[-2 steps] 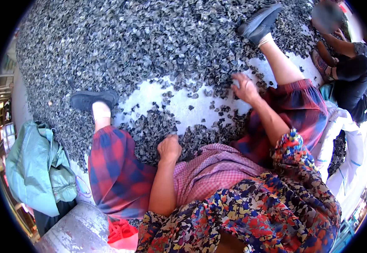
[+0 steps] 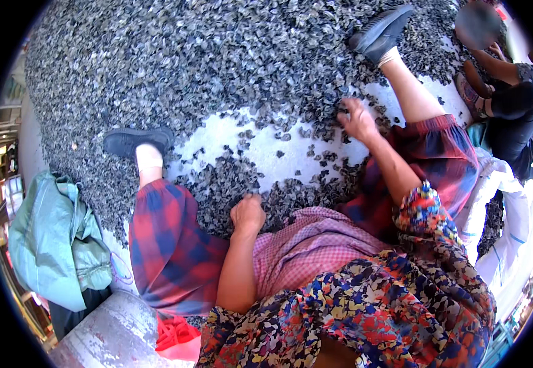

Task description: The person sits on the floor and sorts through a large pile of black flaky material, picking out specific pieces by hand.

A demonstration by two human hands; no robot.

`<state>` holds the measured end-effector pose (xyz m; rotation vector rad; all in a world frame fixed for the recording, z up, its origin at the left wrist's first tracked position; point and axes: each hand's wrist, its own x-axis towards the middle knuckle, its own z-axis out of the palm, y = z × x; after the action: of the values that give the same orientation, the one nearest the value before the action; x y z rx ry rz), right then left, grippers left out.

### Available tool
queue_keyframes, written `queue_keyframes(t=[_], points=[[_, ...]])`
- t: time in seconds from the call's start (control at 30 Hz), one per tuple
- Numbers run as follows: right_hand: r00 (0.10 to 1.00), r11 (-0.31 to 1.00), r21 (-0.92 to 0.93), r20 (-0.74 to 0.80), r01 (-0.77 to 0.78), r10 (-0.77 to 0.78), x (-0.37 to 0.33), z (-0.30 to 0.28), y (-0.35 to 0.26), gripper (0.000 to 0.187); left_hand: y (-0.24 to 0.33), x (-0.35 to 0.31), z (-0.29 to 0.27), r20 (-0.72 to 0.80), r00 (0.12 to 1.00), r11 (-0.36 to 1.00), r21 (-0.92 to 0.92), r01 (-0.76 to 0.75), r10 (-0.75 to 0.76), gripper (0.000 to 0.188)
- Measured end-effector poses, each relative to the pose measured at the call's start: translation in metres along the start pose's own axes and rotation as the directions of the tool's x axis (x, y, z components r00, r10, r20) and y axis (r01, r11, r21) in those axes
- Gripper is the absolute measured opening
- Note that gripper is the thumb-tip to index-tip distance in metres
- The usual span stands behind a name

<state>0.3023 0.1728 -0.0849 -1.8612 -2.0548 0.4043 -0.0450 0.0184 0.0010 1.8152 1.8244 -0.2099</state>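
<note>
Small dark, crinkled pieces (image 2: 174, 67), which look like dried wood ear mushrooms, cover the pale floor in a thick layer. Between my legs lies a smaller heap of the same pieces (image 2: 224, 184). My left hand (image 2: 248, 214) is closed at the right side of this near heap, its fingers curled under; what they hold, if anything, is hidden. Farther forward and to the right, my right hand (image 2: 359, 121) is open, its fingers apart and somewhat blurred, at the edge of the big layer. No piece shows in its grip.
My shoes (image 2: 137, 142) rest among the pieces on both sides. A green sack (image 2: 52, 239) lies at the left, near a worn grey rounded surface (image 2: 116, 328) and a red item (image 2: 177, 337). A white sack (image 2: 502, 184) with dark pieces lies right. Another person (image 2: 517, 104) sits far right.
My right hand has shifted slightly forward, and its fingers look more spread. My left hand keeps its place by the near heap. The whole view has shifted a little.
</note>
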Motion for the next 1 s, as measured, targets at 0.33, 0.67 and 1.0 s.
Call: queue_keyframes(t=[0.33,0.67,1.0], points=[[0.912,0.986,-0.162,0.410,0.050,0.021,-0.010,-0.019,-0.110,0.057,0.041,-0.020,-0.003,0.327,0.945,0.318,-0.894,0.314,-0.014,0.020],[0.859,0.995,-0.061,0.501,-0.084,0.103,-0.081,-0.045,-0.048,0.042,0.030,0.007,0.008,0.414,0.910,0.050,-0.908,0.415,-0.038,0.019],[0.949,0.984,0.129,0.276,0.119,-0.151,-0.056,-0.003,-0.104,0.033,0.029,0.010,0.016,0.462,0.887,0.050,-0.885,0.463,-0.015,0.014]])
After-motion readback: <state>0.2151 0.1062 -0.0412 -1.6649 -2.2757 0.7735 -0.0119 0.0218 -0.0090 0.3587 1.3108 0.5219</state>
